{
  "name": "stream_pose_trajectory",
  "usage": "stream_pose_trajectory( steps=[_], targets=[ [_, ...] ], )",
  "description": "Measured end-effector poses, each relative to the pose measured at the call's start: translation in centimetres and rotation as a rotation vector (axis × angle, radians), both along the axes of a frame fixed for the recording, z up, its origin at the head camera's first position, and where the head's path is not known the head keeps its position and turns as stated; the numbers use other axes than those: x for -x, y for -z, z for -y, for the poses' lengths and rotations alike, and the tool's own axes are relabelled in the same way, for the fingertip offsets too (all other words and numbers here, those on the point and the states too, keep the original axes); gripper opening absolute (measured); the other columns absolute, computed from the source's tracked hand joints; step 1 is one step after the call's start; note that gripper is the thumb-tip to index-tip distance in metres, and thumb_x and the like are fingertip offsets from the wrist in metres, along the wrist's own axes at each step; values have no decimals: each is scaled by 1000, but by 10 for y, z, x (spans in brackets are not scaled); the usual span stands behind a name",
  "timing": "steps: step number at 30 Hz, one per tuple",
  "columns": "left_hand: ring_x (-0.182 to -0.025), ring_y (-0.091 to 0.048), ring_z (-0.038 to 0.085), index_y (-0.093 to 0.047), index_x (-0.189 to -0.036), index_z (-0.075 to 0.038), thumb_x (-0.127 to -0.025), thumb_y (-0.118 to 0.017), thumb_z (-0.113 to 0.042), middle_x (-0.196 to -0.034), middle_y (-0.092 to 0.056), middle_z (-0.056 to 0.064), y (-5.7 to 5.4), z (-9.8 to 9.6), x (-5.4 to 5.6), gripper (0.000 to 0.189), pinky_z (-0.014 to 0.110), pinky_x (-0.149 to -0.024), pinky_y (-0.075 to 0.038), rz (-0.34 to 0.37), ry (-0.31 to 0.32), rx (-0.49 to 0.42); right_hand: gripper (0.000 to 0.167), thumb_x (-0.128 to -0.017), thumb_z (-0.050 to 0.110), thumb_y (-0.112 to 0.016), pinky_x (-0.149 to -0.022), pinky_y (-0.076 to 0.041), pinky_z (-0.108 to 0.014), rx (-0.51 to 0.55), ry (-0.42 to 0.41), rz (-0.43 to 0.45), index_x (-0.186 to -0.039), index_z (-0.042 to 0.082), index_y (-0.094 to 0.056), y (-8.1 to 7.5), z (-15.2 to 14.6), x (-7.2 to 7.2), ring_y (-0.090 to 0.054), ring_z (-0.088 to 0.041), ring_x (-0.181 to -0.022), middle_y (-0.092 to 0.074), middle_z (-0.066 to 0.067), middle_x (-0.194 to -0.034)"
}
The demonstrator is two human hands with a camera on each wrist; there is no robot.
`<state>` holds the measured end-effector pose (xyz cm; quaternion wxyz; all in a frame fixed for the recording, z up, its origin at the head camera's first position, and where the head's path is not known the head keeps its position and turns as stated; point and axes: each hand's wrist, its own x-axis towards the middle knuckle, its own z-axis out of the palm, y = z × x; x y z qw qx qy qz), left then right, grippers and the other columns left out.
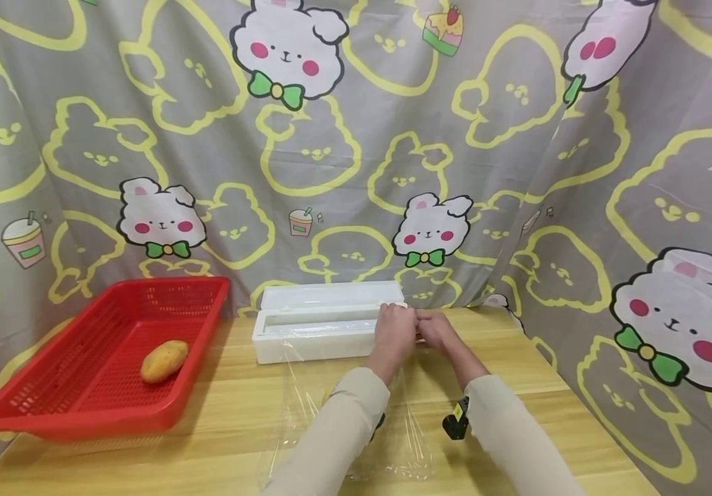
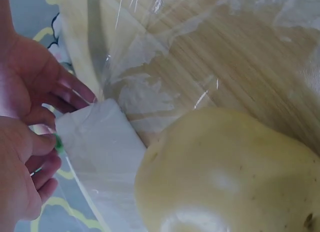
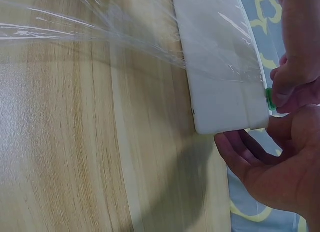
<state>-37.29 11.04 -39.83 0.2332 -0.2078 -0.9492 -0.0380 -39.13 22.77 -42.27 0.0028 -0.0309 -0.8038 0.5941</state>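
Note:
A white cling film dispenser box (image 1: 315, 350) stands at the back of the table with its lid (image 1: 331, 296) raised. My left hand (image 1: 395, 335) is at the box's right end, pinching a small green slider (image 3: 271, 98) on its edge between thumb and finger. Beside it, my right hand (image 3: 275, 167) grips the box's right end. Clear cling film (image 1: 306, 399) stretches from the box toward the front of the table. A potato (image 2: 225, 167) lies close under the left wrist camera, mostly hidden by my left sleeve in the head view.
On the left stands a red plastic basket (image 1: 203, 351) with one potato (image 1: 165, 362) in it. The wood-grain table (image 1: 219, 441) is bounded by a patterned curtain (image 1: 343, 165) behind and at the sides. A black wrist mount (image 1: 455, 420) hangs at my right sleeve.

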Motion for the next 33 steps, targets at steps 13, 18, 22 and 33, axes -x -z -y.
stream_pose_trajectory(
  steps=[13,18,22,33],
  targets=[
    [-79,-68,21,-79,-89,-21,-91,-67,-21,-81,-76,-1,-1,12,9,12,34,-77,-46,-12,28,39,46,-99,5,-48,-83,-59,-51,-76,-19,17,-144,0,-51,-1,2,-4,-73,-37,-86,-73,-21,-99],
    [-80,-71,22,-78,-88,-18,-88,-65,-11,-81,-76,1,-5,23,13,15,37,-79,-50,6,22,26,46,-102,10,-47,-86,-58,-51,-133,-22,17,-148,8,-46,-3,1,-4,-72,-40,-96,-69,-28,-117],
    [-81,-71,22,-77,-86,-16,-86,-66,-9,-82,-77,1,-8,28,15,14,38,-81,-51,32,29,24,45,-102,11,-48,-87,-58,-51,-136,-15,21,-147,9,-48,-4,-2,-2,-73,-32,-91,-71,-25,-113],
    [-66,-66,25,-61,-58,-14,-76,-61,2,-62,-65,0,-6,34,17,25,36,-64,-53,120,28,-179,44,-102,11,-49,-85,-58,-49,-136,-19,8,-146,9,-49,-2,0,-3,-73,-33,-90,-67,-27,-125]
  ],
)
